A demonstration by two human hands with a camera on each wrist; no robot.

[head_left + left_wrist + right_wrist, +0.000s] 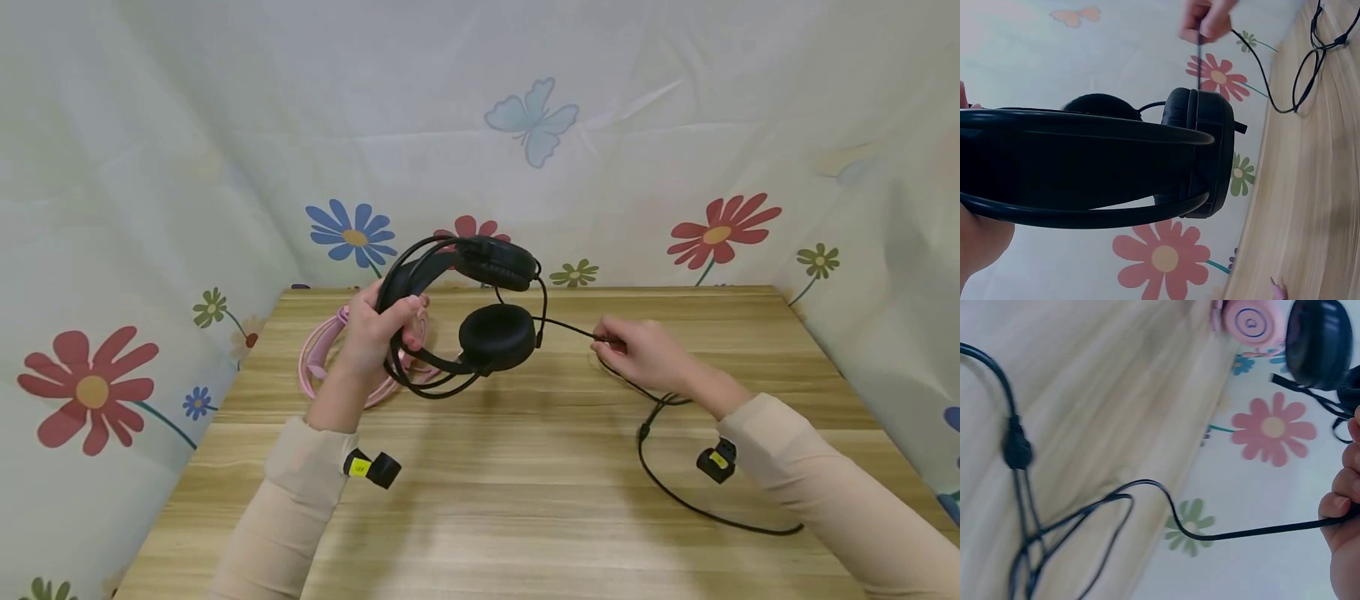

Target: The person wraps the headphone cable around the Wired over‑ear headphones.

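Observation:
My left hand [367, 337] grips a black over-ear headset [497, 337] by its headband, holding it up above the table with the ear cups toward the right. A short microphone boom [1241, 128] sticks out from one cup. From the headset a black cable [566, 325] runs rightward to my right hand [648, 357], which pinches it between thumb and fingers. Beyond that hand the cable droops and loops on the tabletop, with a dark splitter piece [1017, 450] where two thin strands join a thicker one. The left wrist view shows the headband's outer side close up.
Pink headphones [324, 346] lie on the wooden table [465, 517] at the left, partly behind my left hand and the headset. A pink plug tip [1279, 290] shows on the wood. A flower-printed cloth [435, 158] hangs behind and beside the table.

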